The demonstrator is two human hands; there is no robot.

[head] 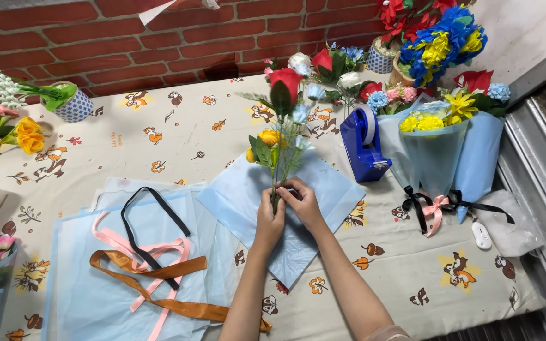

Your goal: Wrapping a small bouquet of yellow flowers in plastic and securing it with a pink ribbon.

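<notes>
Standing upright, flower bunch (280, 126) stems gripped by both hands.

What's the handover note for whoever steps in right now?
Left hand: gripping the flower stems.
Right hand: fingers on the same stems, just above the left.
Bunch: red rose, yellow and pale blue blooms, held upright over the blue wrap sheet.
Ribbons: black, pink, brown, loose on spare sheets at left.
Tape dispenser: right of the bunch.
Done: stems gathered.
Left: bunch unwrapped, untied.
</notes>
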